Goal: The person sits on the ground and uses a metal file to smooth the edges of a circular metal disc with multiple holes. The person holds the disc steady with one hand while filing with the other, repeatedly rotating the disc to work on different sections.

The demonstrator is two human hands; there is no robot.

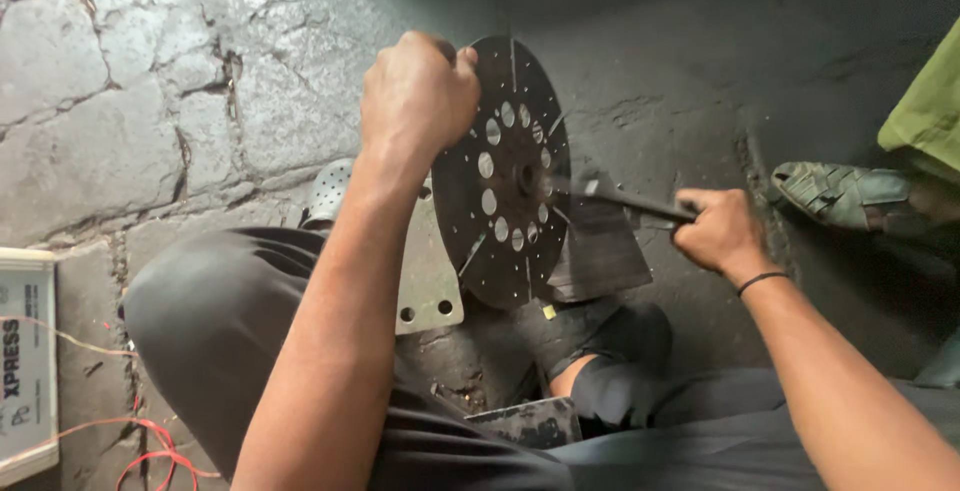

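My left hand [418, 96] grips the top rim of a dark round metal disc [500, 176] that stands on edge on the ground, with a ring of oval holes around its hub. Next to the hub, my right hand [718, 233] holds the dark handle of a hammer [625, 201]; its blurred head is beside the disc's centre. The disc leans against a grey metal plate [425, 271] with bolt holes. My legs in dark trousers frame the disc from below.
A perforated metal part [328, 191] lies behind the plate. A white box [25, 351] and red wires [150, 451] are at the lower left. Another person's sandalled foot [840, 196] and green garment [930, 101] are at the right. The ground is cracked stone paving.
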